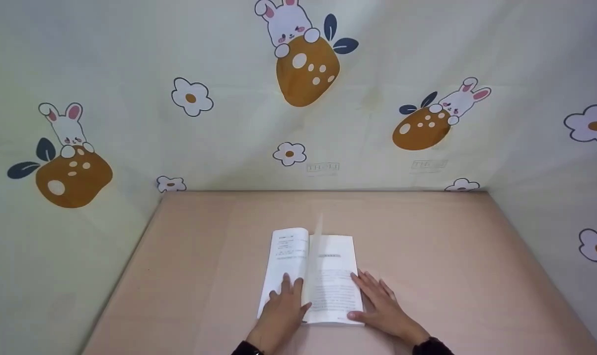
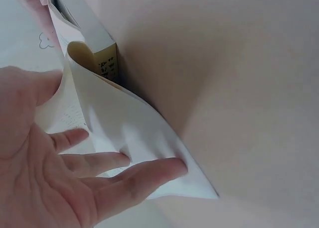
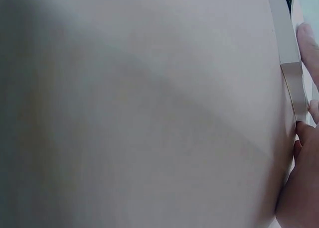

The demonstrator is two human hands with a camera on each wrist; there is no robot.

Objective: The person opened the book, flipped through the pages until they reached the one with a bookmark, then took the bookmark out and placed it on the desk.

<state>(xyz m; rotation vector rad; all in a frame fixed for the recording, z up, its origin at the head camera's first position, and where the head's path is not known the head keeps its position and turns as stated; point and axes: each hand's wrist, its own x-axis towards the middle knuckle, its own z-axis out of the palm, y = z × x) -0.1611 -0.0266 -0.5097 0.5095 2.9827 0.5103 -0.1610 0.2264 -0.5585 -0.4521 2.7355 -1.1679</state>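
Note:
An open book (image 1: 332, 286) lies with printed text on both sides. One loose page (image 1: 316, 256) stands nearly upright at its middle. My left hand (image 1: 282, 308) rests on the left page (image 1: 286, 246), its fingers spread and fairly straight, the thumb beside the standing page. In the left wrist view the fingertips (image 2: 174, 166) press on the bowed white page (image 2: 124, 118). My right hand (image 1: 385, 305) touches the book's right edge, thumb at the lower corner and the other fingers along the side. The right wrist view shows only part of this hand (image 3: 304, 173) against the page block (image 3: 295, 86).
The book lies near the front of a pinkish-beige tabletop (image 1: 205, 256). Pale curtain-like walls (image 1: 229, 138) printed with rabbits and flowers enclose the table at the back and both sides. Dark sleeves (image 1: 431, 346) cover the wrists.

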